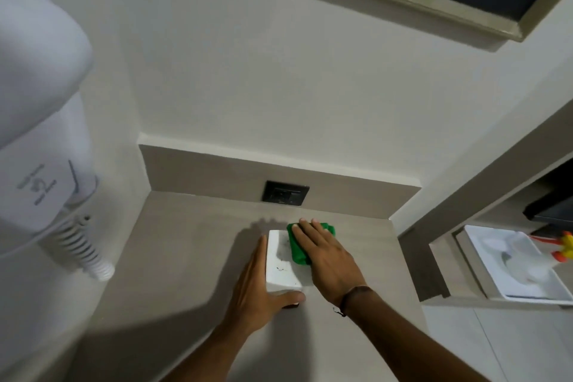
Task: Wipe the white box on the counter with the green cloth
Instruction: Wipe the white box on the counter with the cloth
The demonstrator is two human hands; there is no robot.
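Observation:
A white box (280,262) lies on the grey counter (192,251), with small dark marks on its top. My left hand (257,288) holds it, fingers flat along its left side and the thumb around its near end. My right hand (325,253) presses flat on a folded green cloth (296,250) that lies on the right part of the box's top. The cloth sticks out beyond my fingertips at the far end. My hand hides the right side of the box.
A dark wall socket (286,192) sits in the backsplash just behind the box. A white wall-mounted hair dryer (37,108) with a coiled cord (83,246) hangs at the left. To the right, a lower shelf holds a white tray (521,263).

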